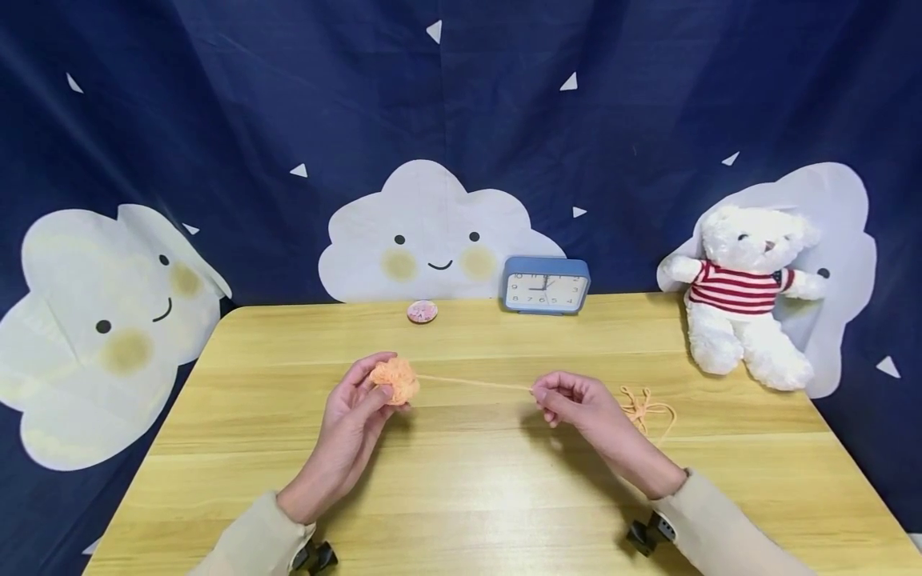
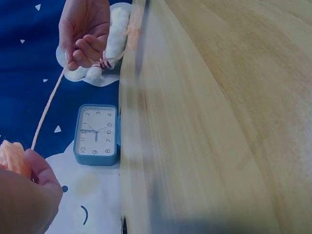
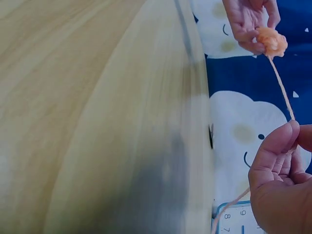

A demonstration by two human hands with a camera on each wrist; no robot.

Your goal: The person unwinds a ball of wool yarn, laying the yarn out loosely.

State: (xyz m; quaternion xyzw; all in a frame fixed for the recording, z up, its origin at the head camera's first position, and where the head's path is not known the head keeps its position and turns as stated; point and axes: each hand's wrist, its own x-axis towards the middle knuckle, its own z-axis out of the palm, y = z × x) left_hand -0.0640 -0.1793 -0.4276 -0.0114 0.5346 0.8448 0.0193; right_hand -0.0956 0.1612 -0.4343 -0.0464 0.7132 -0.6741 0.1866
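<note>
A small orange ball of yarn [image 1: 395, 380] sits between the thumb and fingers of my left hand [image 1: 354, 416], held above the table. From it a single yarn strand [image 1: 471, 382] runs nearly straight across to my right hand [image 1: 585, 406], which pinches it between thumb and forefinger. In the right wrist view the strand continues below the right hand [image 3: 280, 180]. Loose loops of the same yarn [image 1: 644, 410] lie on the table just right of that hand. The left wrist view shows the ball [image 2: 14, 158] only in part at its edge.
The wooden table [image 1: 461, 496] meets a dark blue curtain at its back edge. A blue clock [image 1: 546, 286] and a round pink badge-like disc [image 1: 422, 311] are along that edge. A white teddy bear [image 1: 749, 296] in a striped shirt sits at the back right.
</note>
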